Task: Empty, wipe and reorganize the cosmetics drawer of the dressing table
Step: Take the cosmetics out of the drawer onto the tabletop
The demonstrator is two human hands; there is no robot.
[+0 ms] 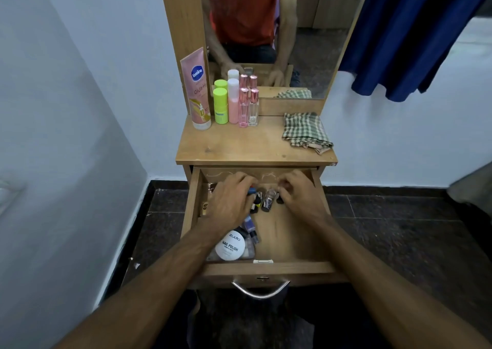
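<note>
The wooden drawer (290, 245) of the dressing table is pulled out. Both hands reach into its far end. My left hand (230, 202) curls over several small dark nail polish bottles (257, 202); its fingertips are hidden among them. My right hand (298, 193) has its fingers curled at a small clear bottle (269, 201); I cannot tell whether it grips the bottle. A round white tub of nail polish remover wipes (230, 246) lies at the near left of the drawer beside more small bottles (250, 229).
On the tabletop (253, 146) stand a pink Vaseline tube (198, 90), a green bottle (220, 105), a pink bottle (233, 101) and two clear perfume bottles (249, 108). A folded checked cloth (304, 131) lies at the right. Mirror behind, blue curtain (415, 34) right.
</note>
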